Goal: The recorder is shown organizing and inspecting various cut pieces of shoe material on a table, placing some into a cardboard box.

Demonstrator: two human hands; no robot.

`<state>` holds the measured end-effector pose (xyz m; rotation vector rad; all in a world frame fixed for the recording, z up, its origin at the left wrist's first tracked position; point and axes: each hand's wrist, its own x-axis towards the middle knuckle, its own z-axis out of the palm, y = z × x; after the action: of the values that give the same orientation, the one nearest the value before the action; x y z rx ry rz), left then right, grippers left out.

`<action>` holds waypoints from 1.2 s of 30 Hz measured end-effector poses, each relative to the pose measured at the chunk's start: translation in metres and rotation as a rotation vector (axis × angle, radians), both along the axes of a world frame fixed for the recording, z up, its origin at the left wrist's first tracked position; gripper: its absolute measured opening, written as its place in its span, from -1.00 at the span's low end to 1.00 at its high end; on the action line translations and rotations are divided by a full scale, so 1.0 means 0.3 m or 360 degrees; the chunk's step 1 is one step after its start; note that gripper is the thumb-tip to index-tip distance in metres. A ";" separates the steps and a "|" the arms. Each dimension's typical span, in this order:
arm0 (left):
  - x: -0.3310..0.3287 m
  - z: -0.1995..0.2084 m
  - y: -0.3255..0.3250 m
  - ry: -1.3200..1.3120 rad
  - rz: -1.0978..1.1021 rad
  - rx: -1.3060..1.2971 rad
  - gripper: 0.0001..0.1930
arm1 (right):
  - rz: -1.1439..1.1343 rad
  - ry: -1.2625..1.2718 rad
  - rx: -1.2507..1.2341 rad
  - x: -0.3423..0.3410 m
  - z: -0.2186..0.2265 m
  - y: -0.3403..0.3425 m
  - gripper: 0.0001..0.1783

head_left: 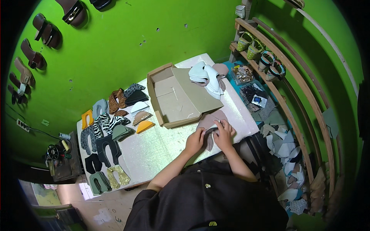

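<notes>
Near the front right of the white table [162, 148], my left hand [195, 141] and my right hand [224, 136] are closed on a curved grey-brown shoe upper piece [210, 143]. Its lower end hangs between them; my fingers cover part of it. Just beyond my hands lies a flat taupe piece [213, 116], close to the open cardboard box [157, 111]. White and taupe cut pieces [208, 79] are heaped on the box's flap, towards the back.
At left lie stacked U-shaped pieces, among them zebra-striped ones [103, 125], and half-round orange ones [145, 126]. Bins of fittings [243, 73] flank the right edge. A wooden rack [283, 63] carries small sandals. Scraps [283, 148] heap below; sandals [48, 32] hang on the green wall.
</notes>
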<state>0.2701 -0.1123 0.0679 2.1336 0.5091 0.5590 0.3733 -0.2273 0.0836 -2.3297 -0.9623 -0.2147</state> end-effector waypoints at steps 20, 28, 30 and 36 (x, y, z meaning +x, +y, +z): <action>-0.535 -0.059 0.141 0.0015 0.1138 -0.0230 -0.82 | 0.0708 0.1143 0.0085 -0.314 -0.096 0.202 -0.56; -0.757 -0.117 0.183 0.0477 0.1225 -0.0133 -0.80 | 0.1243 0.0892 0.0050 -0.491 -0.171 0.308 -0.77; -0.771 -0.121 0.184 0.0456 0.1254 0.0138 -0.81 | 0.1207 0.0763 -0.0048 -0.510 -0.178 0.317 -0.75; -0.780 -0.142 0.202 0.0289 0.0453 0.0485 -0.60 | 0.1057 0.0146 -0.0465 -0.579 -0.185 0.316 -0.51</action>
<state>0.0361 -0.0515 0.0255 2.4327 0.8866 0.6358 0.1995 -0.1325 0.0280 -2.0955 -1.7406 0.3173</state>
